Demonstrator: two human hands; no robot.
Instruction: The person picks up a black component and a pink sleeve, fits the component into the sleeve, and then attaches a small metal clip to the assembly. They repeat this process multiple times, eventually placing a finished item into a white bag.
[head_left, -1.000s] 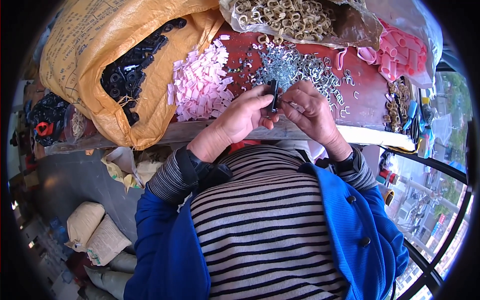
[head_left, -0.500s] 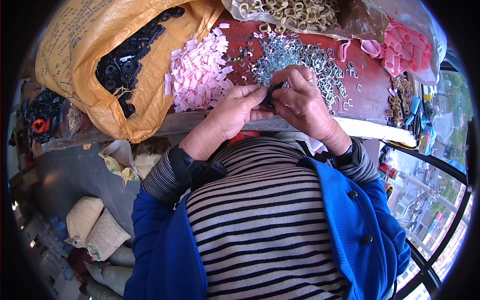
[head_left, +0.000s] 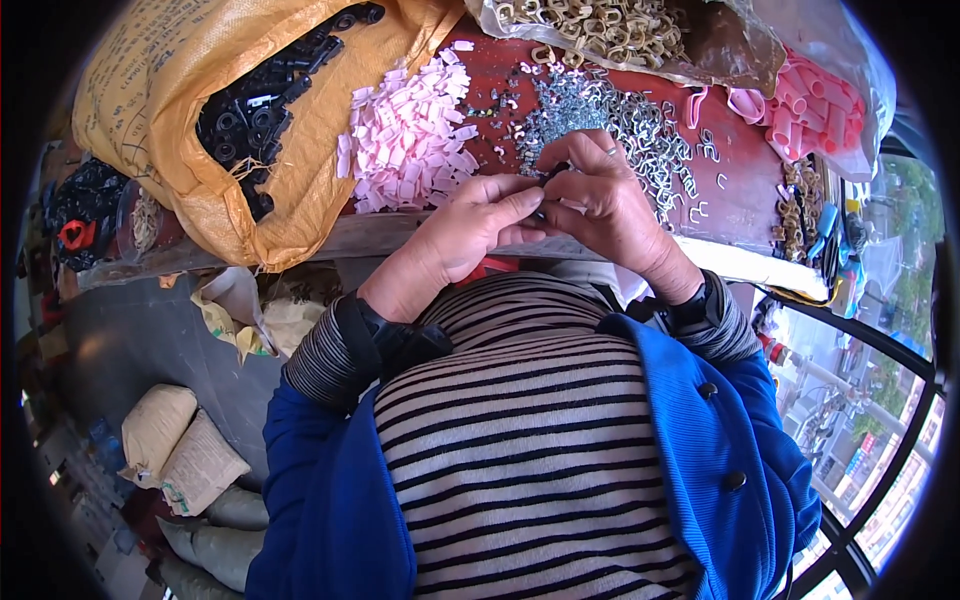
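Both hands meet at the near edge of the red tabletop [head_left: 485, 95], closed around one small black plastic part [head_left: 549, 174]. My left hand [head_left: 478, 222] pinches it from the left, between thumb and fingers. From the right, my right hand [head_left: 606, 195] grips the same part with bent thumb and fingers. Most of the part is hidden by the fingertips. Just beyond the hands lie a heap of small silvery metal pieces [head_left: 565, 108] and bent metal wire clips [head_left: 655, 150]. A pile of flat pale pink pieces [head_left: 412, 130] lies to the left.
An orange woven sack [head_left: 290, 225] at the left holds black plastic parts [head_left: 250, 125]. Brass-coloured metal buckles [head_left: 600, 30] lie on plastic at the back. Pink tubes [head_left: 815, 105] fill a clear bag at the right. Filled sacks [head_left: 205, 462] stand on the floor.
The black part has turned or sunk between the fingers, and less of it shows. My right fingers have shifted slightly around it. The whole view has tilted a little.
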